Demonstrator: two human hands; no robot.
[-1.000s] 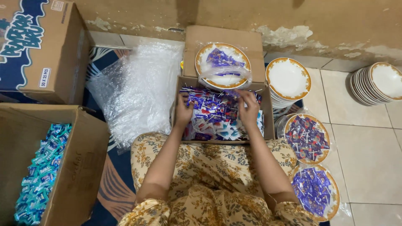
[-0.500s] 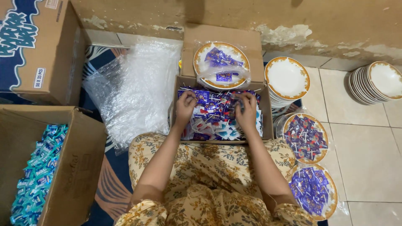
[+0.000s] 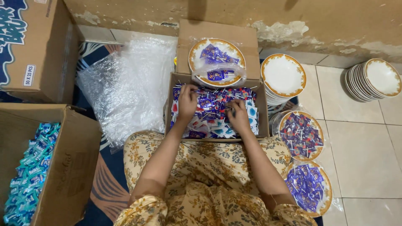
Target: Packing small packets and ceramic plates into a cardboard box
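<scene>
Lap: patterned yellow dress, both forearms reaching forward over it
Left hand (image 3: 187, 101): palm down in the open box (image 3: 261, 113), fingers curled among the wrapped lollipops (image 3: 211, 109); whether it has pinched any, I cannot tell
Right hand (image 3: 238, 116): also buried in the pile, fingers bent, a few sticks seem caught under them; grip unclear
Lollipops: heaped loose in the box just past the knees, sticks pointing every way
Right side: two filled plates (image 3: 300, 134) in clear wrap, then a stack of bare plates (image 3: 284, 76)
Left side: bubble wrap (image 3: 125, 86), carton of blue sachets (image 3: 31, 167)
Far: bagged plate (image 3: 216, 62) resting on the box flap
Risk: that far plate probably slides into the box if the flap is jolted; tangled sticks could drag extras out
</scene>
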